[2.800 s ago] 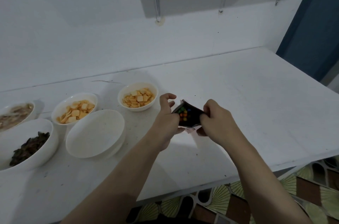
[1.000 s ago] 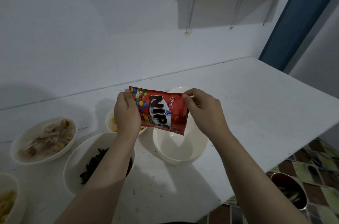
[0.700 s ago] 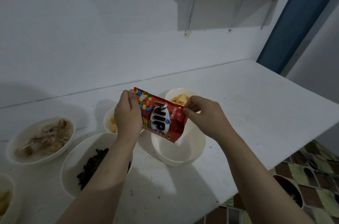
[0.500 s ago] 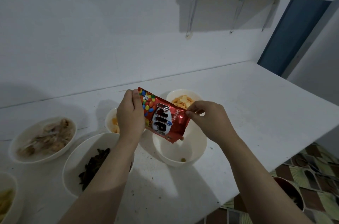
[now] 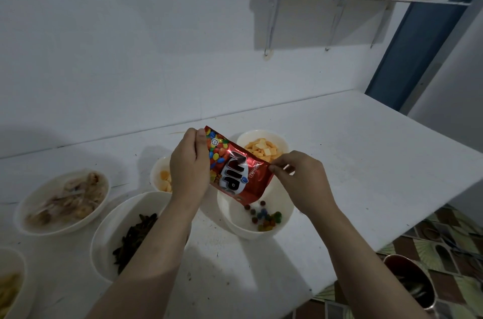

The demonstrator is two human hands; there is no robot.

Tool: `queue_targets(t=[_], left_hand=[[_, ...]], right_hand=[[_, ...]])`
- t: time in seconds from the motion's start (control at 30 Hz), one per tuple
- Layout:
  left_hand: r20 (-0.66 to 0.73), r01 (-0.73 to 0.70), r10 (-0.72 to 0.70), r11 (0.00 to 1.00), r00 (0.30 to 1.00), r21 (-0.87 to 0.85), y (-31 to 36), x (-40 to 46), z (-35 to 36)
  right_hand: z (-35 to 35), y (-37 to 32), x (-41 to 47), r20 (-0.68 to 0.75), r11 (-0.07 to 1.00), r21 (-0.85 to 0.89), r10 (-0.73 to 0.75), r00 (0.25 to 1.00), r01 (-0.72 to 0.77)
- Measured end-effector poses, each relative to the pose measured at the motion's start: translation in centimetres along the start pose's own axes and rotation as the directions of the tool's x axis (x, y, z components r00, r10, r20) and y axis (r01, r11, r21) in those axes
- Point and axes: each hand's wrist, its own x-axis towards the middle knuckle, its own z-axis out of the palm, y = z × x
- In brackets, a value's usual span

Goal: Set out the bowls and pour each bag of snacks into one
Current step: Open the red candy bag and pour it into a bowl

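A red candy bag (image 5: 236,171) hangs tilted, mouth down, over a white bowl (image 5: 285,224). My left hand (image 5: 188,165) grips the bag's upper left edge. My right hand (image 5: 300,180) pinches its right corner. Several coloured candies (image 5: 265,218) lie in the bowl under the bag's mouth. Behind the bag stands a white bowl of orange crackers (image 5: 262,148). A second cracker bowl (image 5: 160,175) is partly hidden by my left hand.
A bowl of dark snacks (image 5: 115,229) sits under my left forearm. A bowl of pale snacks (image 5: 62,201) stands at the left, another bowl (image 5: 10,287) at the lower left corner. A metal pot (image 5: 411,284) stands on the floor beyond the table's right edge.
The bag has tipped further, mouth down. Candies have fallen out and now lie in the bowl, which held only one before.
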Motion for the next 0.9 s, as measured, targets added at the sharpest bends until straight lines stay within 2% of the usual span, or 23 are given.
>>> queue_targets(t=[0.77,0.9], left_hand=[[-0.015,-0.138,0.138,0.99,0.99,-0.014,0.18,-0.25,-0.81],[-0.006,-0.163,0.163,0.986,0.987,-0.035,0.11,-0.37,-0.8]], right_hand=[[0.73,0.55,-0.77,-0.042,1.0,0.006,-0.03,0.999,0.03],[0.62,0.72,-0.96,-0.151,0.997,0.076,-0.011,0.988,0.023]])
